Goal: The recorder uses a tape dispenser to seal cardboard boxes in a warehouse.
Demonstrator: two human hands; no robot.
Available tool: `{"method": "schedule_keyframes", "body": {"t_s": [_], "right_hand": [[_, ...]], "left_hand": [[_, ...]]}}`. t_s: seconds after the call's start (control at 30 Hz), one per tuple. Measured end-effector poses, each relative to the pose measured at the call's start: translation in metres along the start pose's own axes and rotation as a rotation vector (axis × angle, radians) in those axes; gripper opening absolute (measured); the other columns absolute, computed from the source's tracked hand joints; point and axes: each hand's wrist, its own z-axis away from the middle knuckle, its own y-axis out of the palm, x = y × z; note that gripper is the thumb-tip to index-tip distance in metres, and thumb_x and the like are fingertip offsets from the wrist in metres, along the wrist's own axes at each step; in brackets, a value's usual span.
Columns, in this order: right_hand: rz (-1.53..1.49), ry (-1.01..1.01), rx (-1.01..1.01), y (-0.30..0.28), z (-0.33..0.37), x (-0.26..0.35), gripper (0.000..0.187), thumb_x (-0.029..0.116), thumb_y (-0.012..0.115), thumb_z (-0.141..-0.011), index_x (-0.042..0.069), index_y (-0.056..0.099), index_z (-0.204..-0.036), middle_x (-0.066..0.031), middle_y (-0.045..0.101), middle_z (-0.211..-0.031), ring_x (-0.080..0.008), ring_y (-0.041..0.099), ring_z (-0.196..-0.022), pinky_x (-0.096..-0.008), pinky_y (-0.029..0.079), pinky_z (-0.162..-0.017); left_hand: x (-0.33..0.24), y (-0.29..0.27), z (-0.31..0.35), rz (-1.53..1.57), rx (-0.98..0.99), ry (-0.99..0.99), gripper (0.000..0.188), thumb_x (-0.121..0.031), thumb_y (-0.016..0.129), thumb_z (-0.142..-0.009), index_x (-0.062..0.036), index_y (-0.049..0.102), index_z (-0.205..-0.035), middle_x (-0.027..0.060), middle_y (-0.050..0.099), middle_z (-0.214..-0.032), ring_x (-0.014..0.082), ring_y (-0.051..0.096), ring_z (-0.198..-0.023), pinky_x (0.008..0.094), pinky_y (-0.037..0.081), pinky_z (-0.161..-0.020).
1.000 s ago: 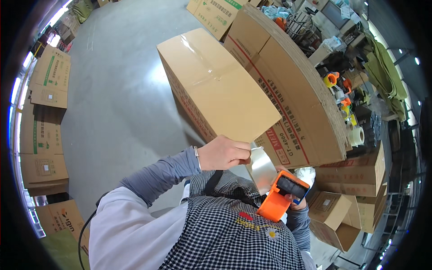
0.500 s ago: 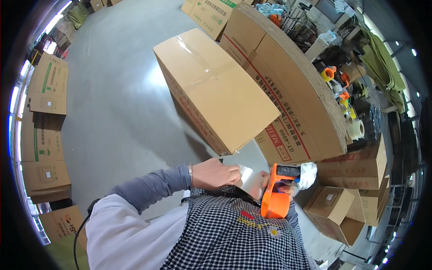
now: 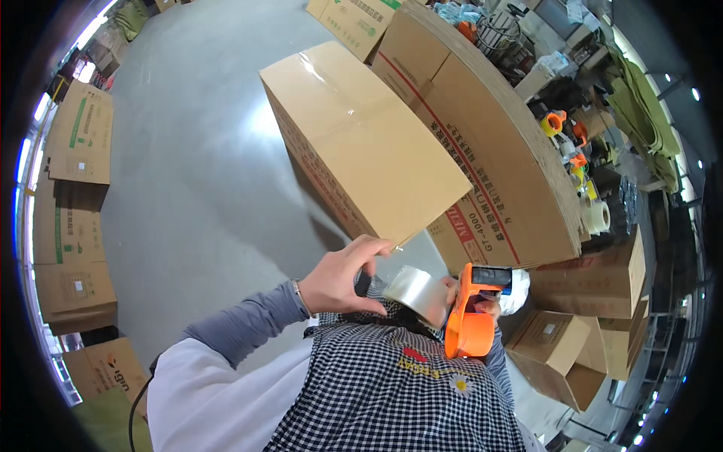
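My left hand point(image 3: 343, 279) is open, thumb and fingers spread apart, with nothing between them. Just right of its fingertips is a curved, shiny band of clear packing tape point(image 3: 423, 294); I cannot tell whether it is a roll or a pulled-out length. Fingers of my right hand point(image 3: 488, 306) wrap round an orange tape dispenser point(image 3: 471, 331) with a black part at its top, and partly hide behind it. A closed cardboard box point(image 3: 369, 143), taped along its top, stands beyond my hands.
A long, tall carton point(image 3: 482, 151) lies along the box's right side. Tape rolls point(image 3: 597, 216) and tools crowd a bench at the right. An opened box point(image 3: 553, 339) sits at lower right. More cartons point(image 3: 75, 226) line the left edge.
My left hand has let go of the tape, spread its fingers and moved slightly left and up. The dispenser has shifted a little to the right in my right hand.
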Motion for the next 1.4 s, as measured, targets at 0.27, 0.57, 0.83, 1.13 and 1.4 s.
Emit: {"method": "schedule_keyframes", "body": {"t_s": [0.27,0.57,0.83,1.13,1.4], "right_hand": [[0.037,-0.076,0.025,-0.013,-0.015,0.003,0.069,0.030,0.060,-0.057,-0.003,0.055,-0.118,-0.0126,0.065,-0.091,-0.0293,0.061,-0.077,-0.0464,0.026,-0.111],[0.085,-0.167,-0.050,0.007,-0.017,0.016,0.065,0.028,0.062,-0.057,-0.001,0.057,-0.116,-0.0122,0.064,-0.087,-0.0297,0.061,-0.073,-0.0468,0.027,-0.111],[-0.028,-0.403,-0.024,-0.059,-0.001,0.029,0.043,0.031,0.066,-0.078,0.006,0.052,-0.111,-0.0100,0.054,-0.082,-0.0258,0.056,-0.069,-0.0388,0.053,-0.058],[0.029,-0.749,-0.293,0.008,-0.014,0.045,0.034,0.035,0.058,-0.091,0.013,0.052,-0.116,-0.0065,0.058,-0.090,-0.0212,0.059,-0.075,-0.0378,0.052,-0.070],[0.738,-0.661,-0.655,0.013,-0.016,0.045,0.047,0.021,0.060,-0.090,0.010,0.047,-0.133,-0.0067,0.065,-0.106,-0.0198,0.064,-0.082,-0.0369,0.053,-0.077]], "left_hand": [[0.056,0.067,-0.012,0.508,-0.034,-0.263,0.089,-0.038,0.071,-0.084,0.0034,0.025,-0.148,0.0209,0.040,-0.144,0.0274,0.041,-0.133,0.0327,0.034,-0.107],[0.067,0.074,-0.038,0.079,-0.389,-0.212,0.025,-0.024,0.055,-0.095,0.0001,0.055,-0.101,0.0105,0.057,-0.063,0.0219,0.059,-0.060,0.0344,0.046,-0.058],[0.029,0.029,-0.072,1.042,-0.430,-0.334,0.021,-0.023,0.053,-0.099,-0.0065,0.057,-0.087,-0.0055,0.042,-0.065,0.0033,0.033,-0.052,0.0194,0.028,-0.044],[0.064,0.024,-0.071,0.505,0.129,-0.127,0.043,-0.009,0.069,-0.086,-0.0001,0.055,-0.126,0.0091,0.064,-0.110,0.0148,0.063,-0.092,0.0282,0.052,-0.082],[0.016,0.063,-0.092,1.170,0.483,0.161,0.074,-0.017,0.079,-0.078,-0.0016,0.043,-0.140,0.0102,0.050,-0.139,0.0195,0.045,-0.130,0.0378,0.034,-0.110]]}}
